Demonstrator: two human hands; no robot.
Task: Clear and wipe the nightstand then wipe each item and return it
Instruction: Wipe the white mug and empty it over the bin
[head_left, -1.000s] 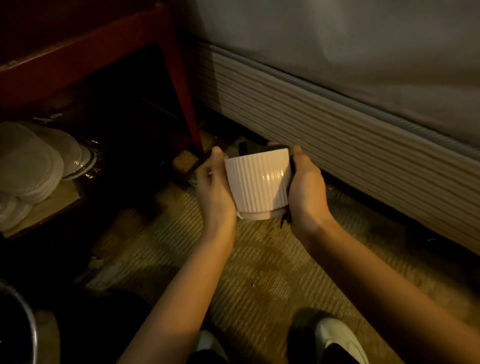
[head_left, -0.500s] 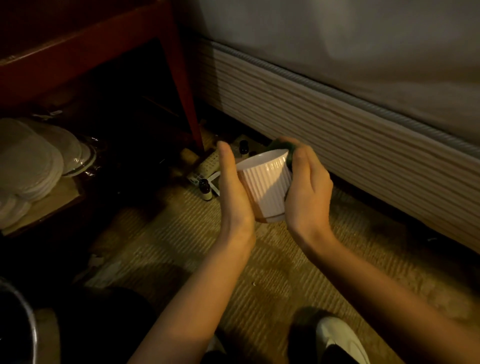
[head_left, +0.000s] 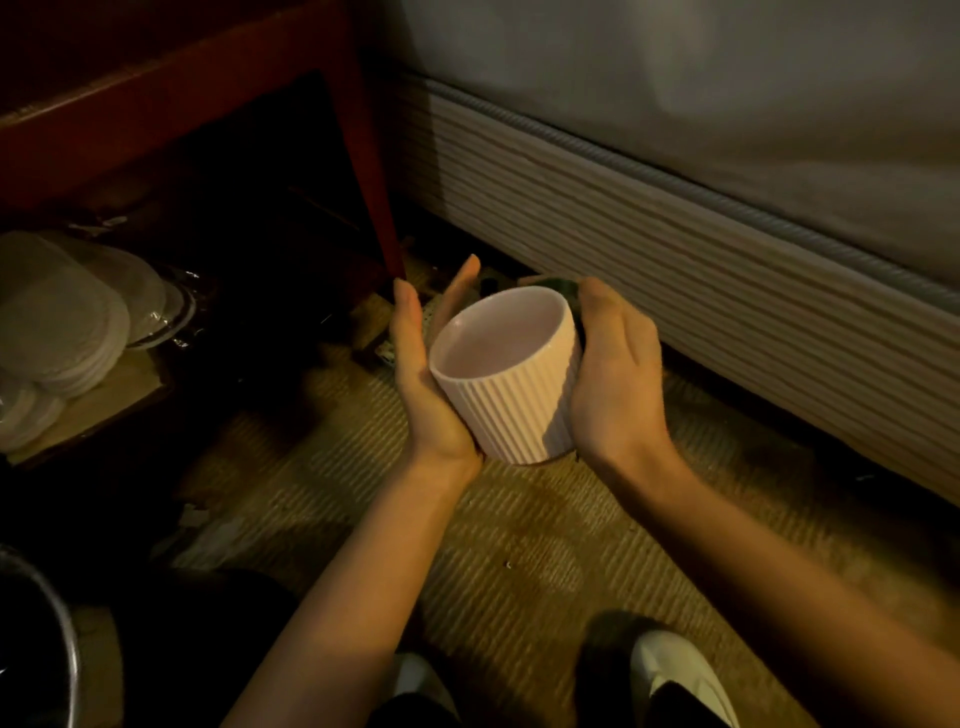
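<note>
The ribbed cup (head_left: 511, 374) is tipping its open mouth up toward the person now, the left hand (head_left: 423, 374) flattening against its side.

A woven mat (head_left: 519, 561) covers the floor, lit warm yellow. Along the right runs a bed's ribbed mattress edge (head_left: 675, 249) under a grey sheet (head_left: 727, 93). At the left, stacked white lids (head_left: 57, 322) sit on a cardboard piece (head_left: 114, 395). Two white shoes (head_left: 675, 675) show at the bottom, and a metal rim (head_left: 62, 639) curves at bottom left.
</note>
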